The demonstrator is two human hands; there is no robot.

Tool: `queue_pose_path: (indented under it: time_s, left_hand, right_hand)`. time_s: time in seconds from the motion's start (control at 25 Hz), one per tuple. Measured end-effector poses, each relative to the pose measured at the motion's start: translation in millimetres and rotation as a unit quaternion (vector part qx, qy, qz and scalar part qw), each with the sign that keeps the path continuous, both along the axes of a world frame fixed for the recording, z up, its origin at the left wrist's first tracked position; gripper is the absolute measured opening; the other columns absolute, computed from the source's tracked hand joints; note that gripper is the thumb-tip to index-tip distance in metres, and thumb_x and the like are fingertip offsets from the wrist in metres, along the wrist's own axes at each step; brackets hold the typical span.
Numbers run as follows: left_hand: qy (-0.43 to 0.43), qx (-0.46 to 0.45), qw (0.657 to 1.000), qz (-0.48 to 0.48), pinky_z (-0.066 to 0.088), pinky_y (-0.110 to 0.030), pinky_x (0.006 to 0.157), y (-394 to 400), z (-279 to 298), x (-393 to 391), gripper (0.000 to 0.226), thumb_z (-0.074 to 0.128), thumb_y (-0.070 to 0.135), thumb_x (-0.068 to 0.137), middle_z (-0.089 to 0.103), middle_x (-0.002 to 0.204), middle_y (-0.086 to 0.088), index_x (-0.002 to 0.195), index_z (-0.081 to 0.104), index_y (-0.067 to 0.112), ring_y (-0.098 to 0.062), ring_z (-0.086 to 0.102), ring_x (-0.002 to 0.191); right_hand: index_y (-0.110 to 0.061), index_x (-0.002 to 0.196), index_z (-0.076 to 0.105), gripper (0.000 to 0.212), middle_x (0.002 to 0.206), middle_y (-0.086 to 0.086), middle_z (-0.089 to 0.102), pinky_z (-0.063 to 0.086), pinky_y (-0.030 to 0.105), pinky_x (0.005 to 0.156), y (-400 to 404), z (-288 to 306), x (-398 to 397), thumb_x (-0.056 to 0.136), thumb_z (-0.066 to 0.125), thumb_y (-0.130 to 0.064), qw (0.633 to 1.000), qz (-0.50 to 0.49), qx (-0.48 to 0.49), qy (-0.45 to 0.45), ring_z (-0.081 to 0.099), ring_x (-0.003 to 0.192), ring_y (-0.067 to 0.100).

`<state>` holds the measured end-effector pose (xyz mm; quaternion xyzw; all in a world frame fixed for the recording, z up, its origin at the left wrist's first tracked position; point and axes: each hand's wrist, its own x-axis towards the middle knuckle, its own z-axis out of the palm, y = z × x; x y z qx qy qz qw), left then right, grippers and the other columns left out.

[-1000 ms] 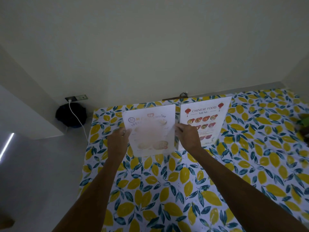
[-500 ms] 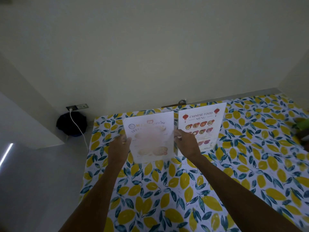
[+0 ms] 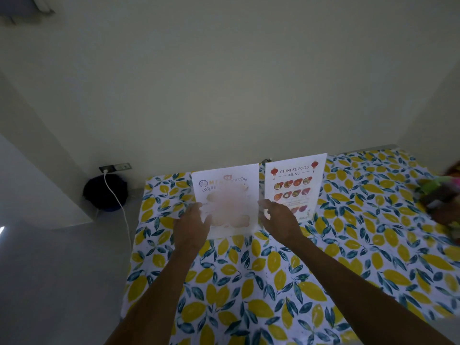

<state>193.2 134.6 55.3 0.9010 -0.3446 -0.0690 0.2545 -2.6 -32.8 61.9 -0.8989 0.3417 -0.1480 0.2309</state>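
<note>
Left menu card (image 3: 227, 192) stands upright on the far part of the table (image 3: 251, 282), beside the Chinese food menu (image 3: 295, 185); left hand (image 3: 193, 226) and right hand (image 3: 280, 220) flank its edges, fingers relaxed, gripping nothing

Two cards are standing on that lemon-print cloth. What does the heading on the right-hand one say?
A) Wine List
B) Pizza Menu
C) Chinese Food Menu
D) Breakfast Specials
C: the right-hand card has CHINESE FOOD MENU printed across its top, between two red lanterns.
</note>
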Motion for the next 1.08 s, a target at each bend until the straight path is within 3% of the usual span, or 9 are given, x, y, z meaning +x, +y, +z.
queue_pose_path:
  time_s: [0.16, 0.32, 0.56, 0.76, 0.92, 1.08]
  left_hand:
    - [-0.039, 0.037, 0.997, -0.059, 0.049, -0.047, 0.095, 12.0, -4.1, -28.6, 0.048, 0.054, 0.048, 0.090, 0.064, 0.122, -0.003, 0.130, 0.049, 0.021, -0.026, 0.061, 0.111]
    - [-0.062, 0.053, 0.991, -0.103, 0.050, -0.044, 0.094, 11.0, -11.9, -55.8, 0.052, 0.048, 0.050, 0.092, 0.061, 0.124, -0.006, 0.132, 0.049, 0.017, -0.027, 0.060, 0.112]
    - [-0.029, 0.101, 0.987, -0.119, 0.042, -0.046, 0.106, -30.2, -16.8, -88.4, 0.061, 0.044, 0.053, 0.093, 0.050, 0.143, -0.007, 0.142, 0.040, 0.016, -0.028, 0.049, 0.129]
    - [0.021, 0.070, 0.988, -0.133, 0.049, -0.041, 0.096, -90.4, -26.4, -114.7, 0.048, 0.048, 0.050, 0.092, 0.059, 0.128, -0.004, 0.130, 0.048, 0.020, -0.026, 0.053, 0.122]
    - [0.107, 0.058, 0.990, -0.076, 0.047, -0.042, 0.102, -141.3, -39.8, -140.8, 0.067, 0.049, 0.046, 0.094, 0.046, 0.146, -0.012, 0.148, 0.030, 0.011, -0.029, 0.047, 0.132]
    - [0.123, 0.020, 0.992, -0.024, 0.049, -0.042, 0.099, -169.0, -45.5, -149.2, 0.081, 0.055, 0.043, 0.092, 0.043, 0.148, -0.016, 0.153, 0.012, 0.011, -0.031, 0.049, 0.131]
  right_hand:
    - [-0.021, 0.124, 0.057, 0.035, 0.114, 0.008, 0.066, 0.055, 0.042, 0.077, 24.3, 9.2, -24.9, 0.091, 0.056, -0.032, 0.995, -0.001, -0.071, 0.071, 0.058, 0.107, 0.030]
    - [-0.020, 0.125, 0.057, 0.036, 0.124, 0.007, 0.062, 0.052, 0.041, 0.085, 28.7, 15.5, -54.0, 0.091, 0.057, -0.030, 0.990, -0.012, -0.085, 0.109, 0.055, 0.116, 0.030]
    - [-0.022, 0.129, 0.056, 0.040, 0.131, 0.004, 0.060, 0.051, 0.041, 0.088, -11.0, 12.1, -96.4, 0.090, 0.058, -0.032, 0.986, -0.050, -0.086, 0.134, 0.053, 0.117, 0.029]
    - [-0.024, 0.127, 0.055, 0.037, 0.124, 0.004, 0.062, 0.055, 0.040, 0.081, -75.3, -11.6, -122.7, 0.090, 0.058, -0.032, 0.987, -0.059, -0.057, 0.136, 0.054, 0.115, 0.028]
    - [-0.022, 0.126, 0.050, 0.039, 0.122, 0.007, 0.060, 0.054, 0.041, 0.080, -140.1, -32.3, -132.2, 0.089, 0.058, -0.034, 0.989, -0.083, 0.000, 0.122, 0.054, 0.115, 0.030]
    - [-0.010, 0.146, 0.028, 0.070, 0.144, 0.018, 0.041, 0.049, 0.048, 0.094, -183.7, -47.9, -126.6, 0.089, 0.063, -0.030, 0.988, -0.121, 0.055, 0.076, 0.043, 0.129, 0.037]
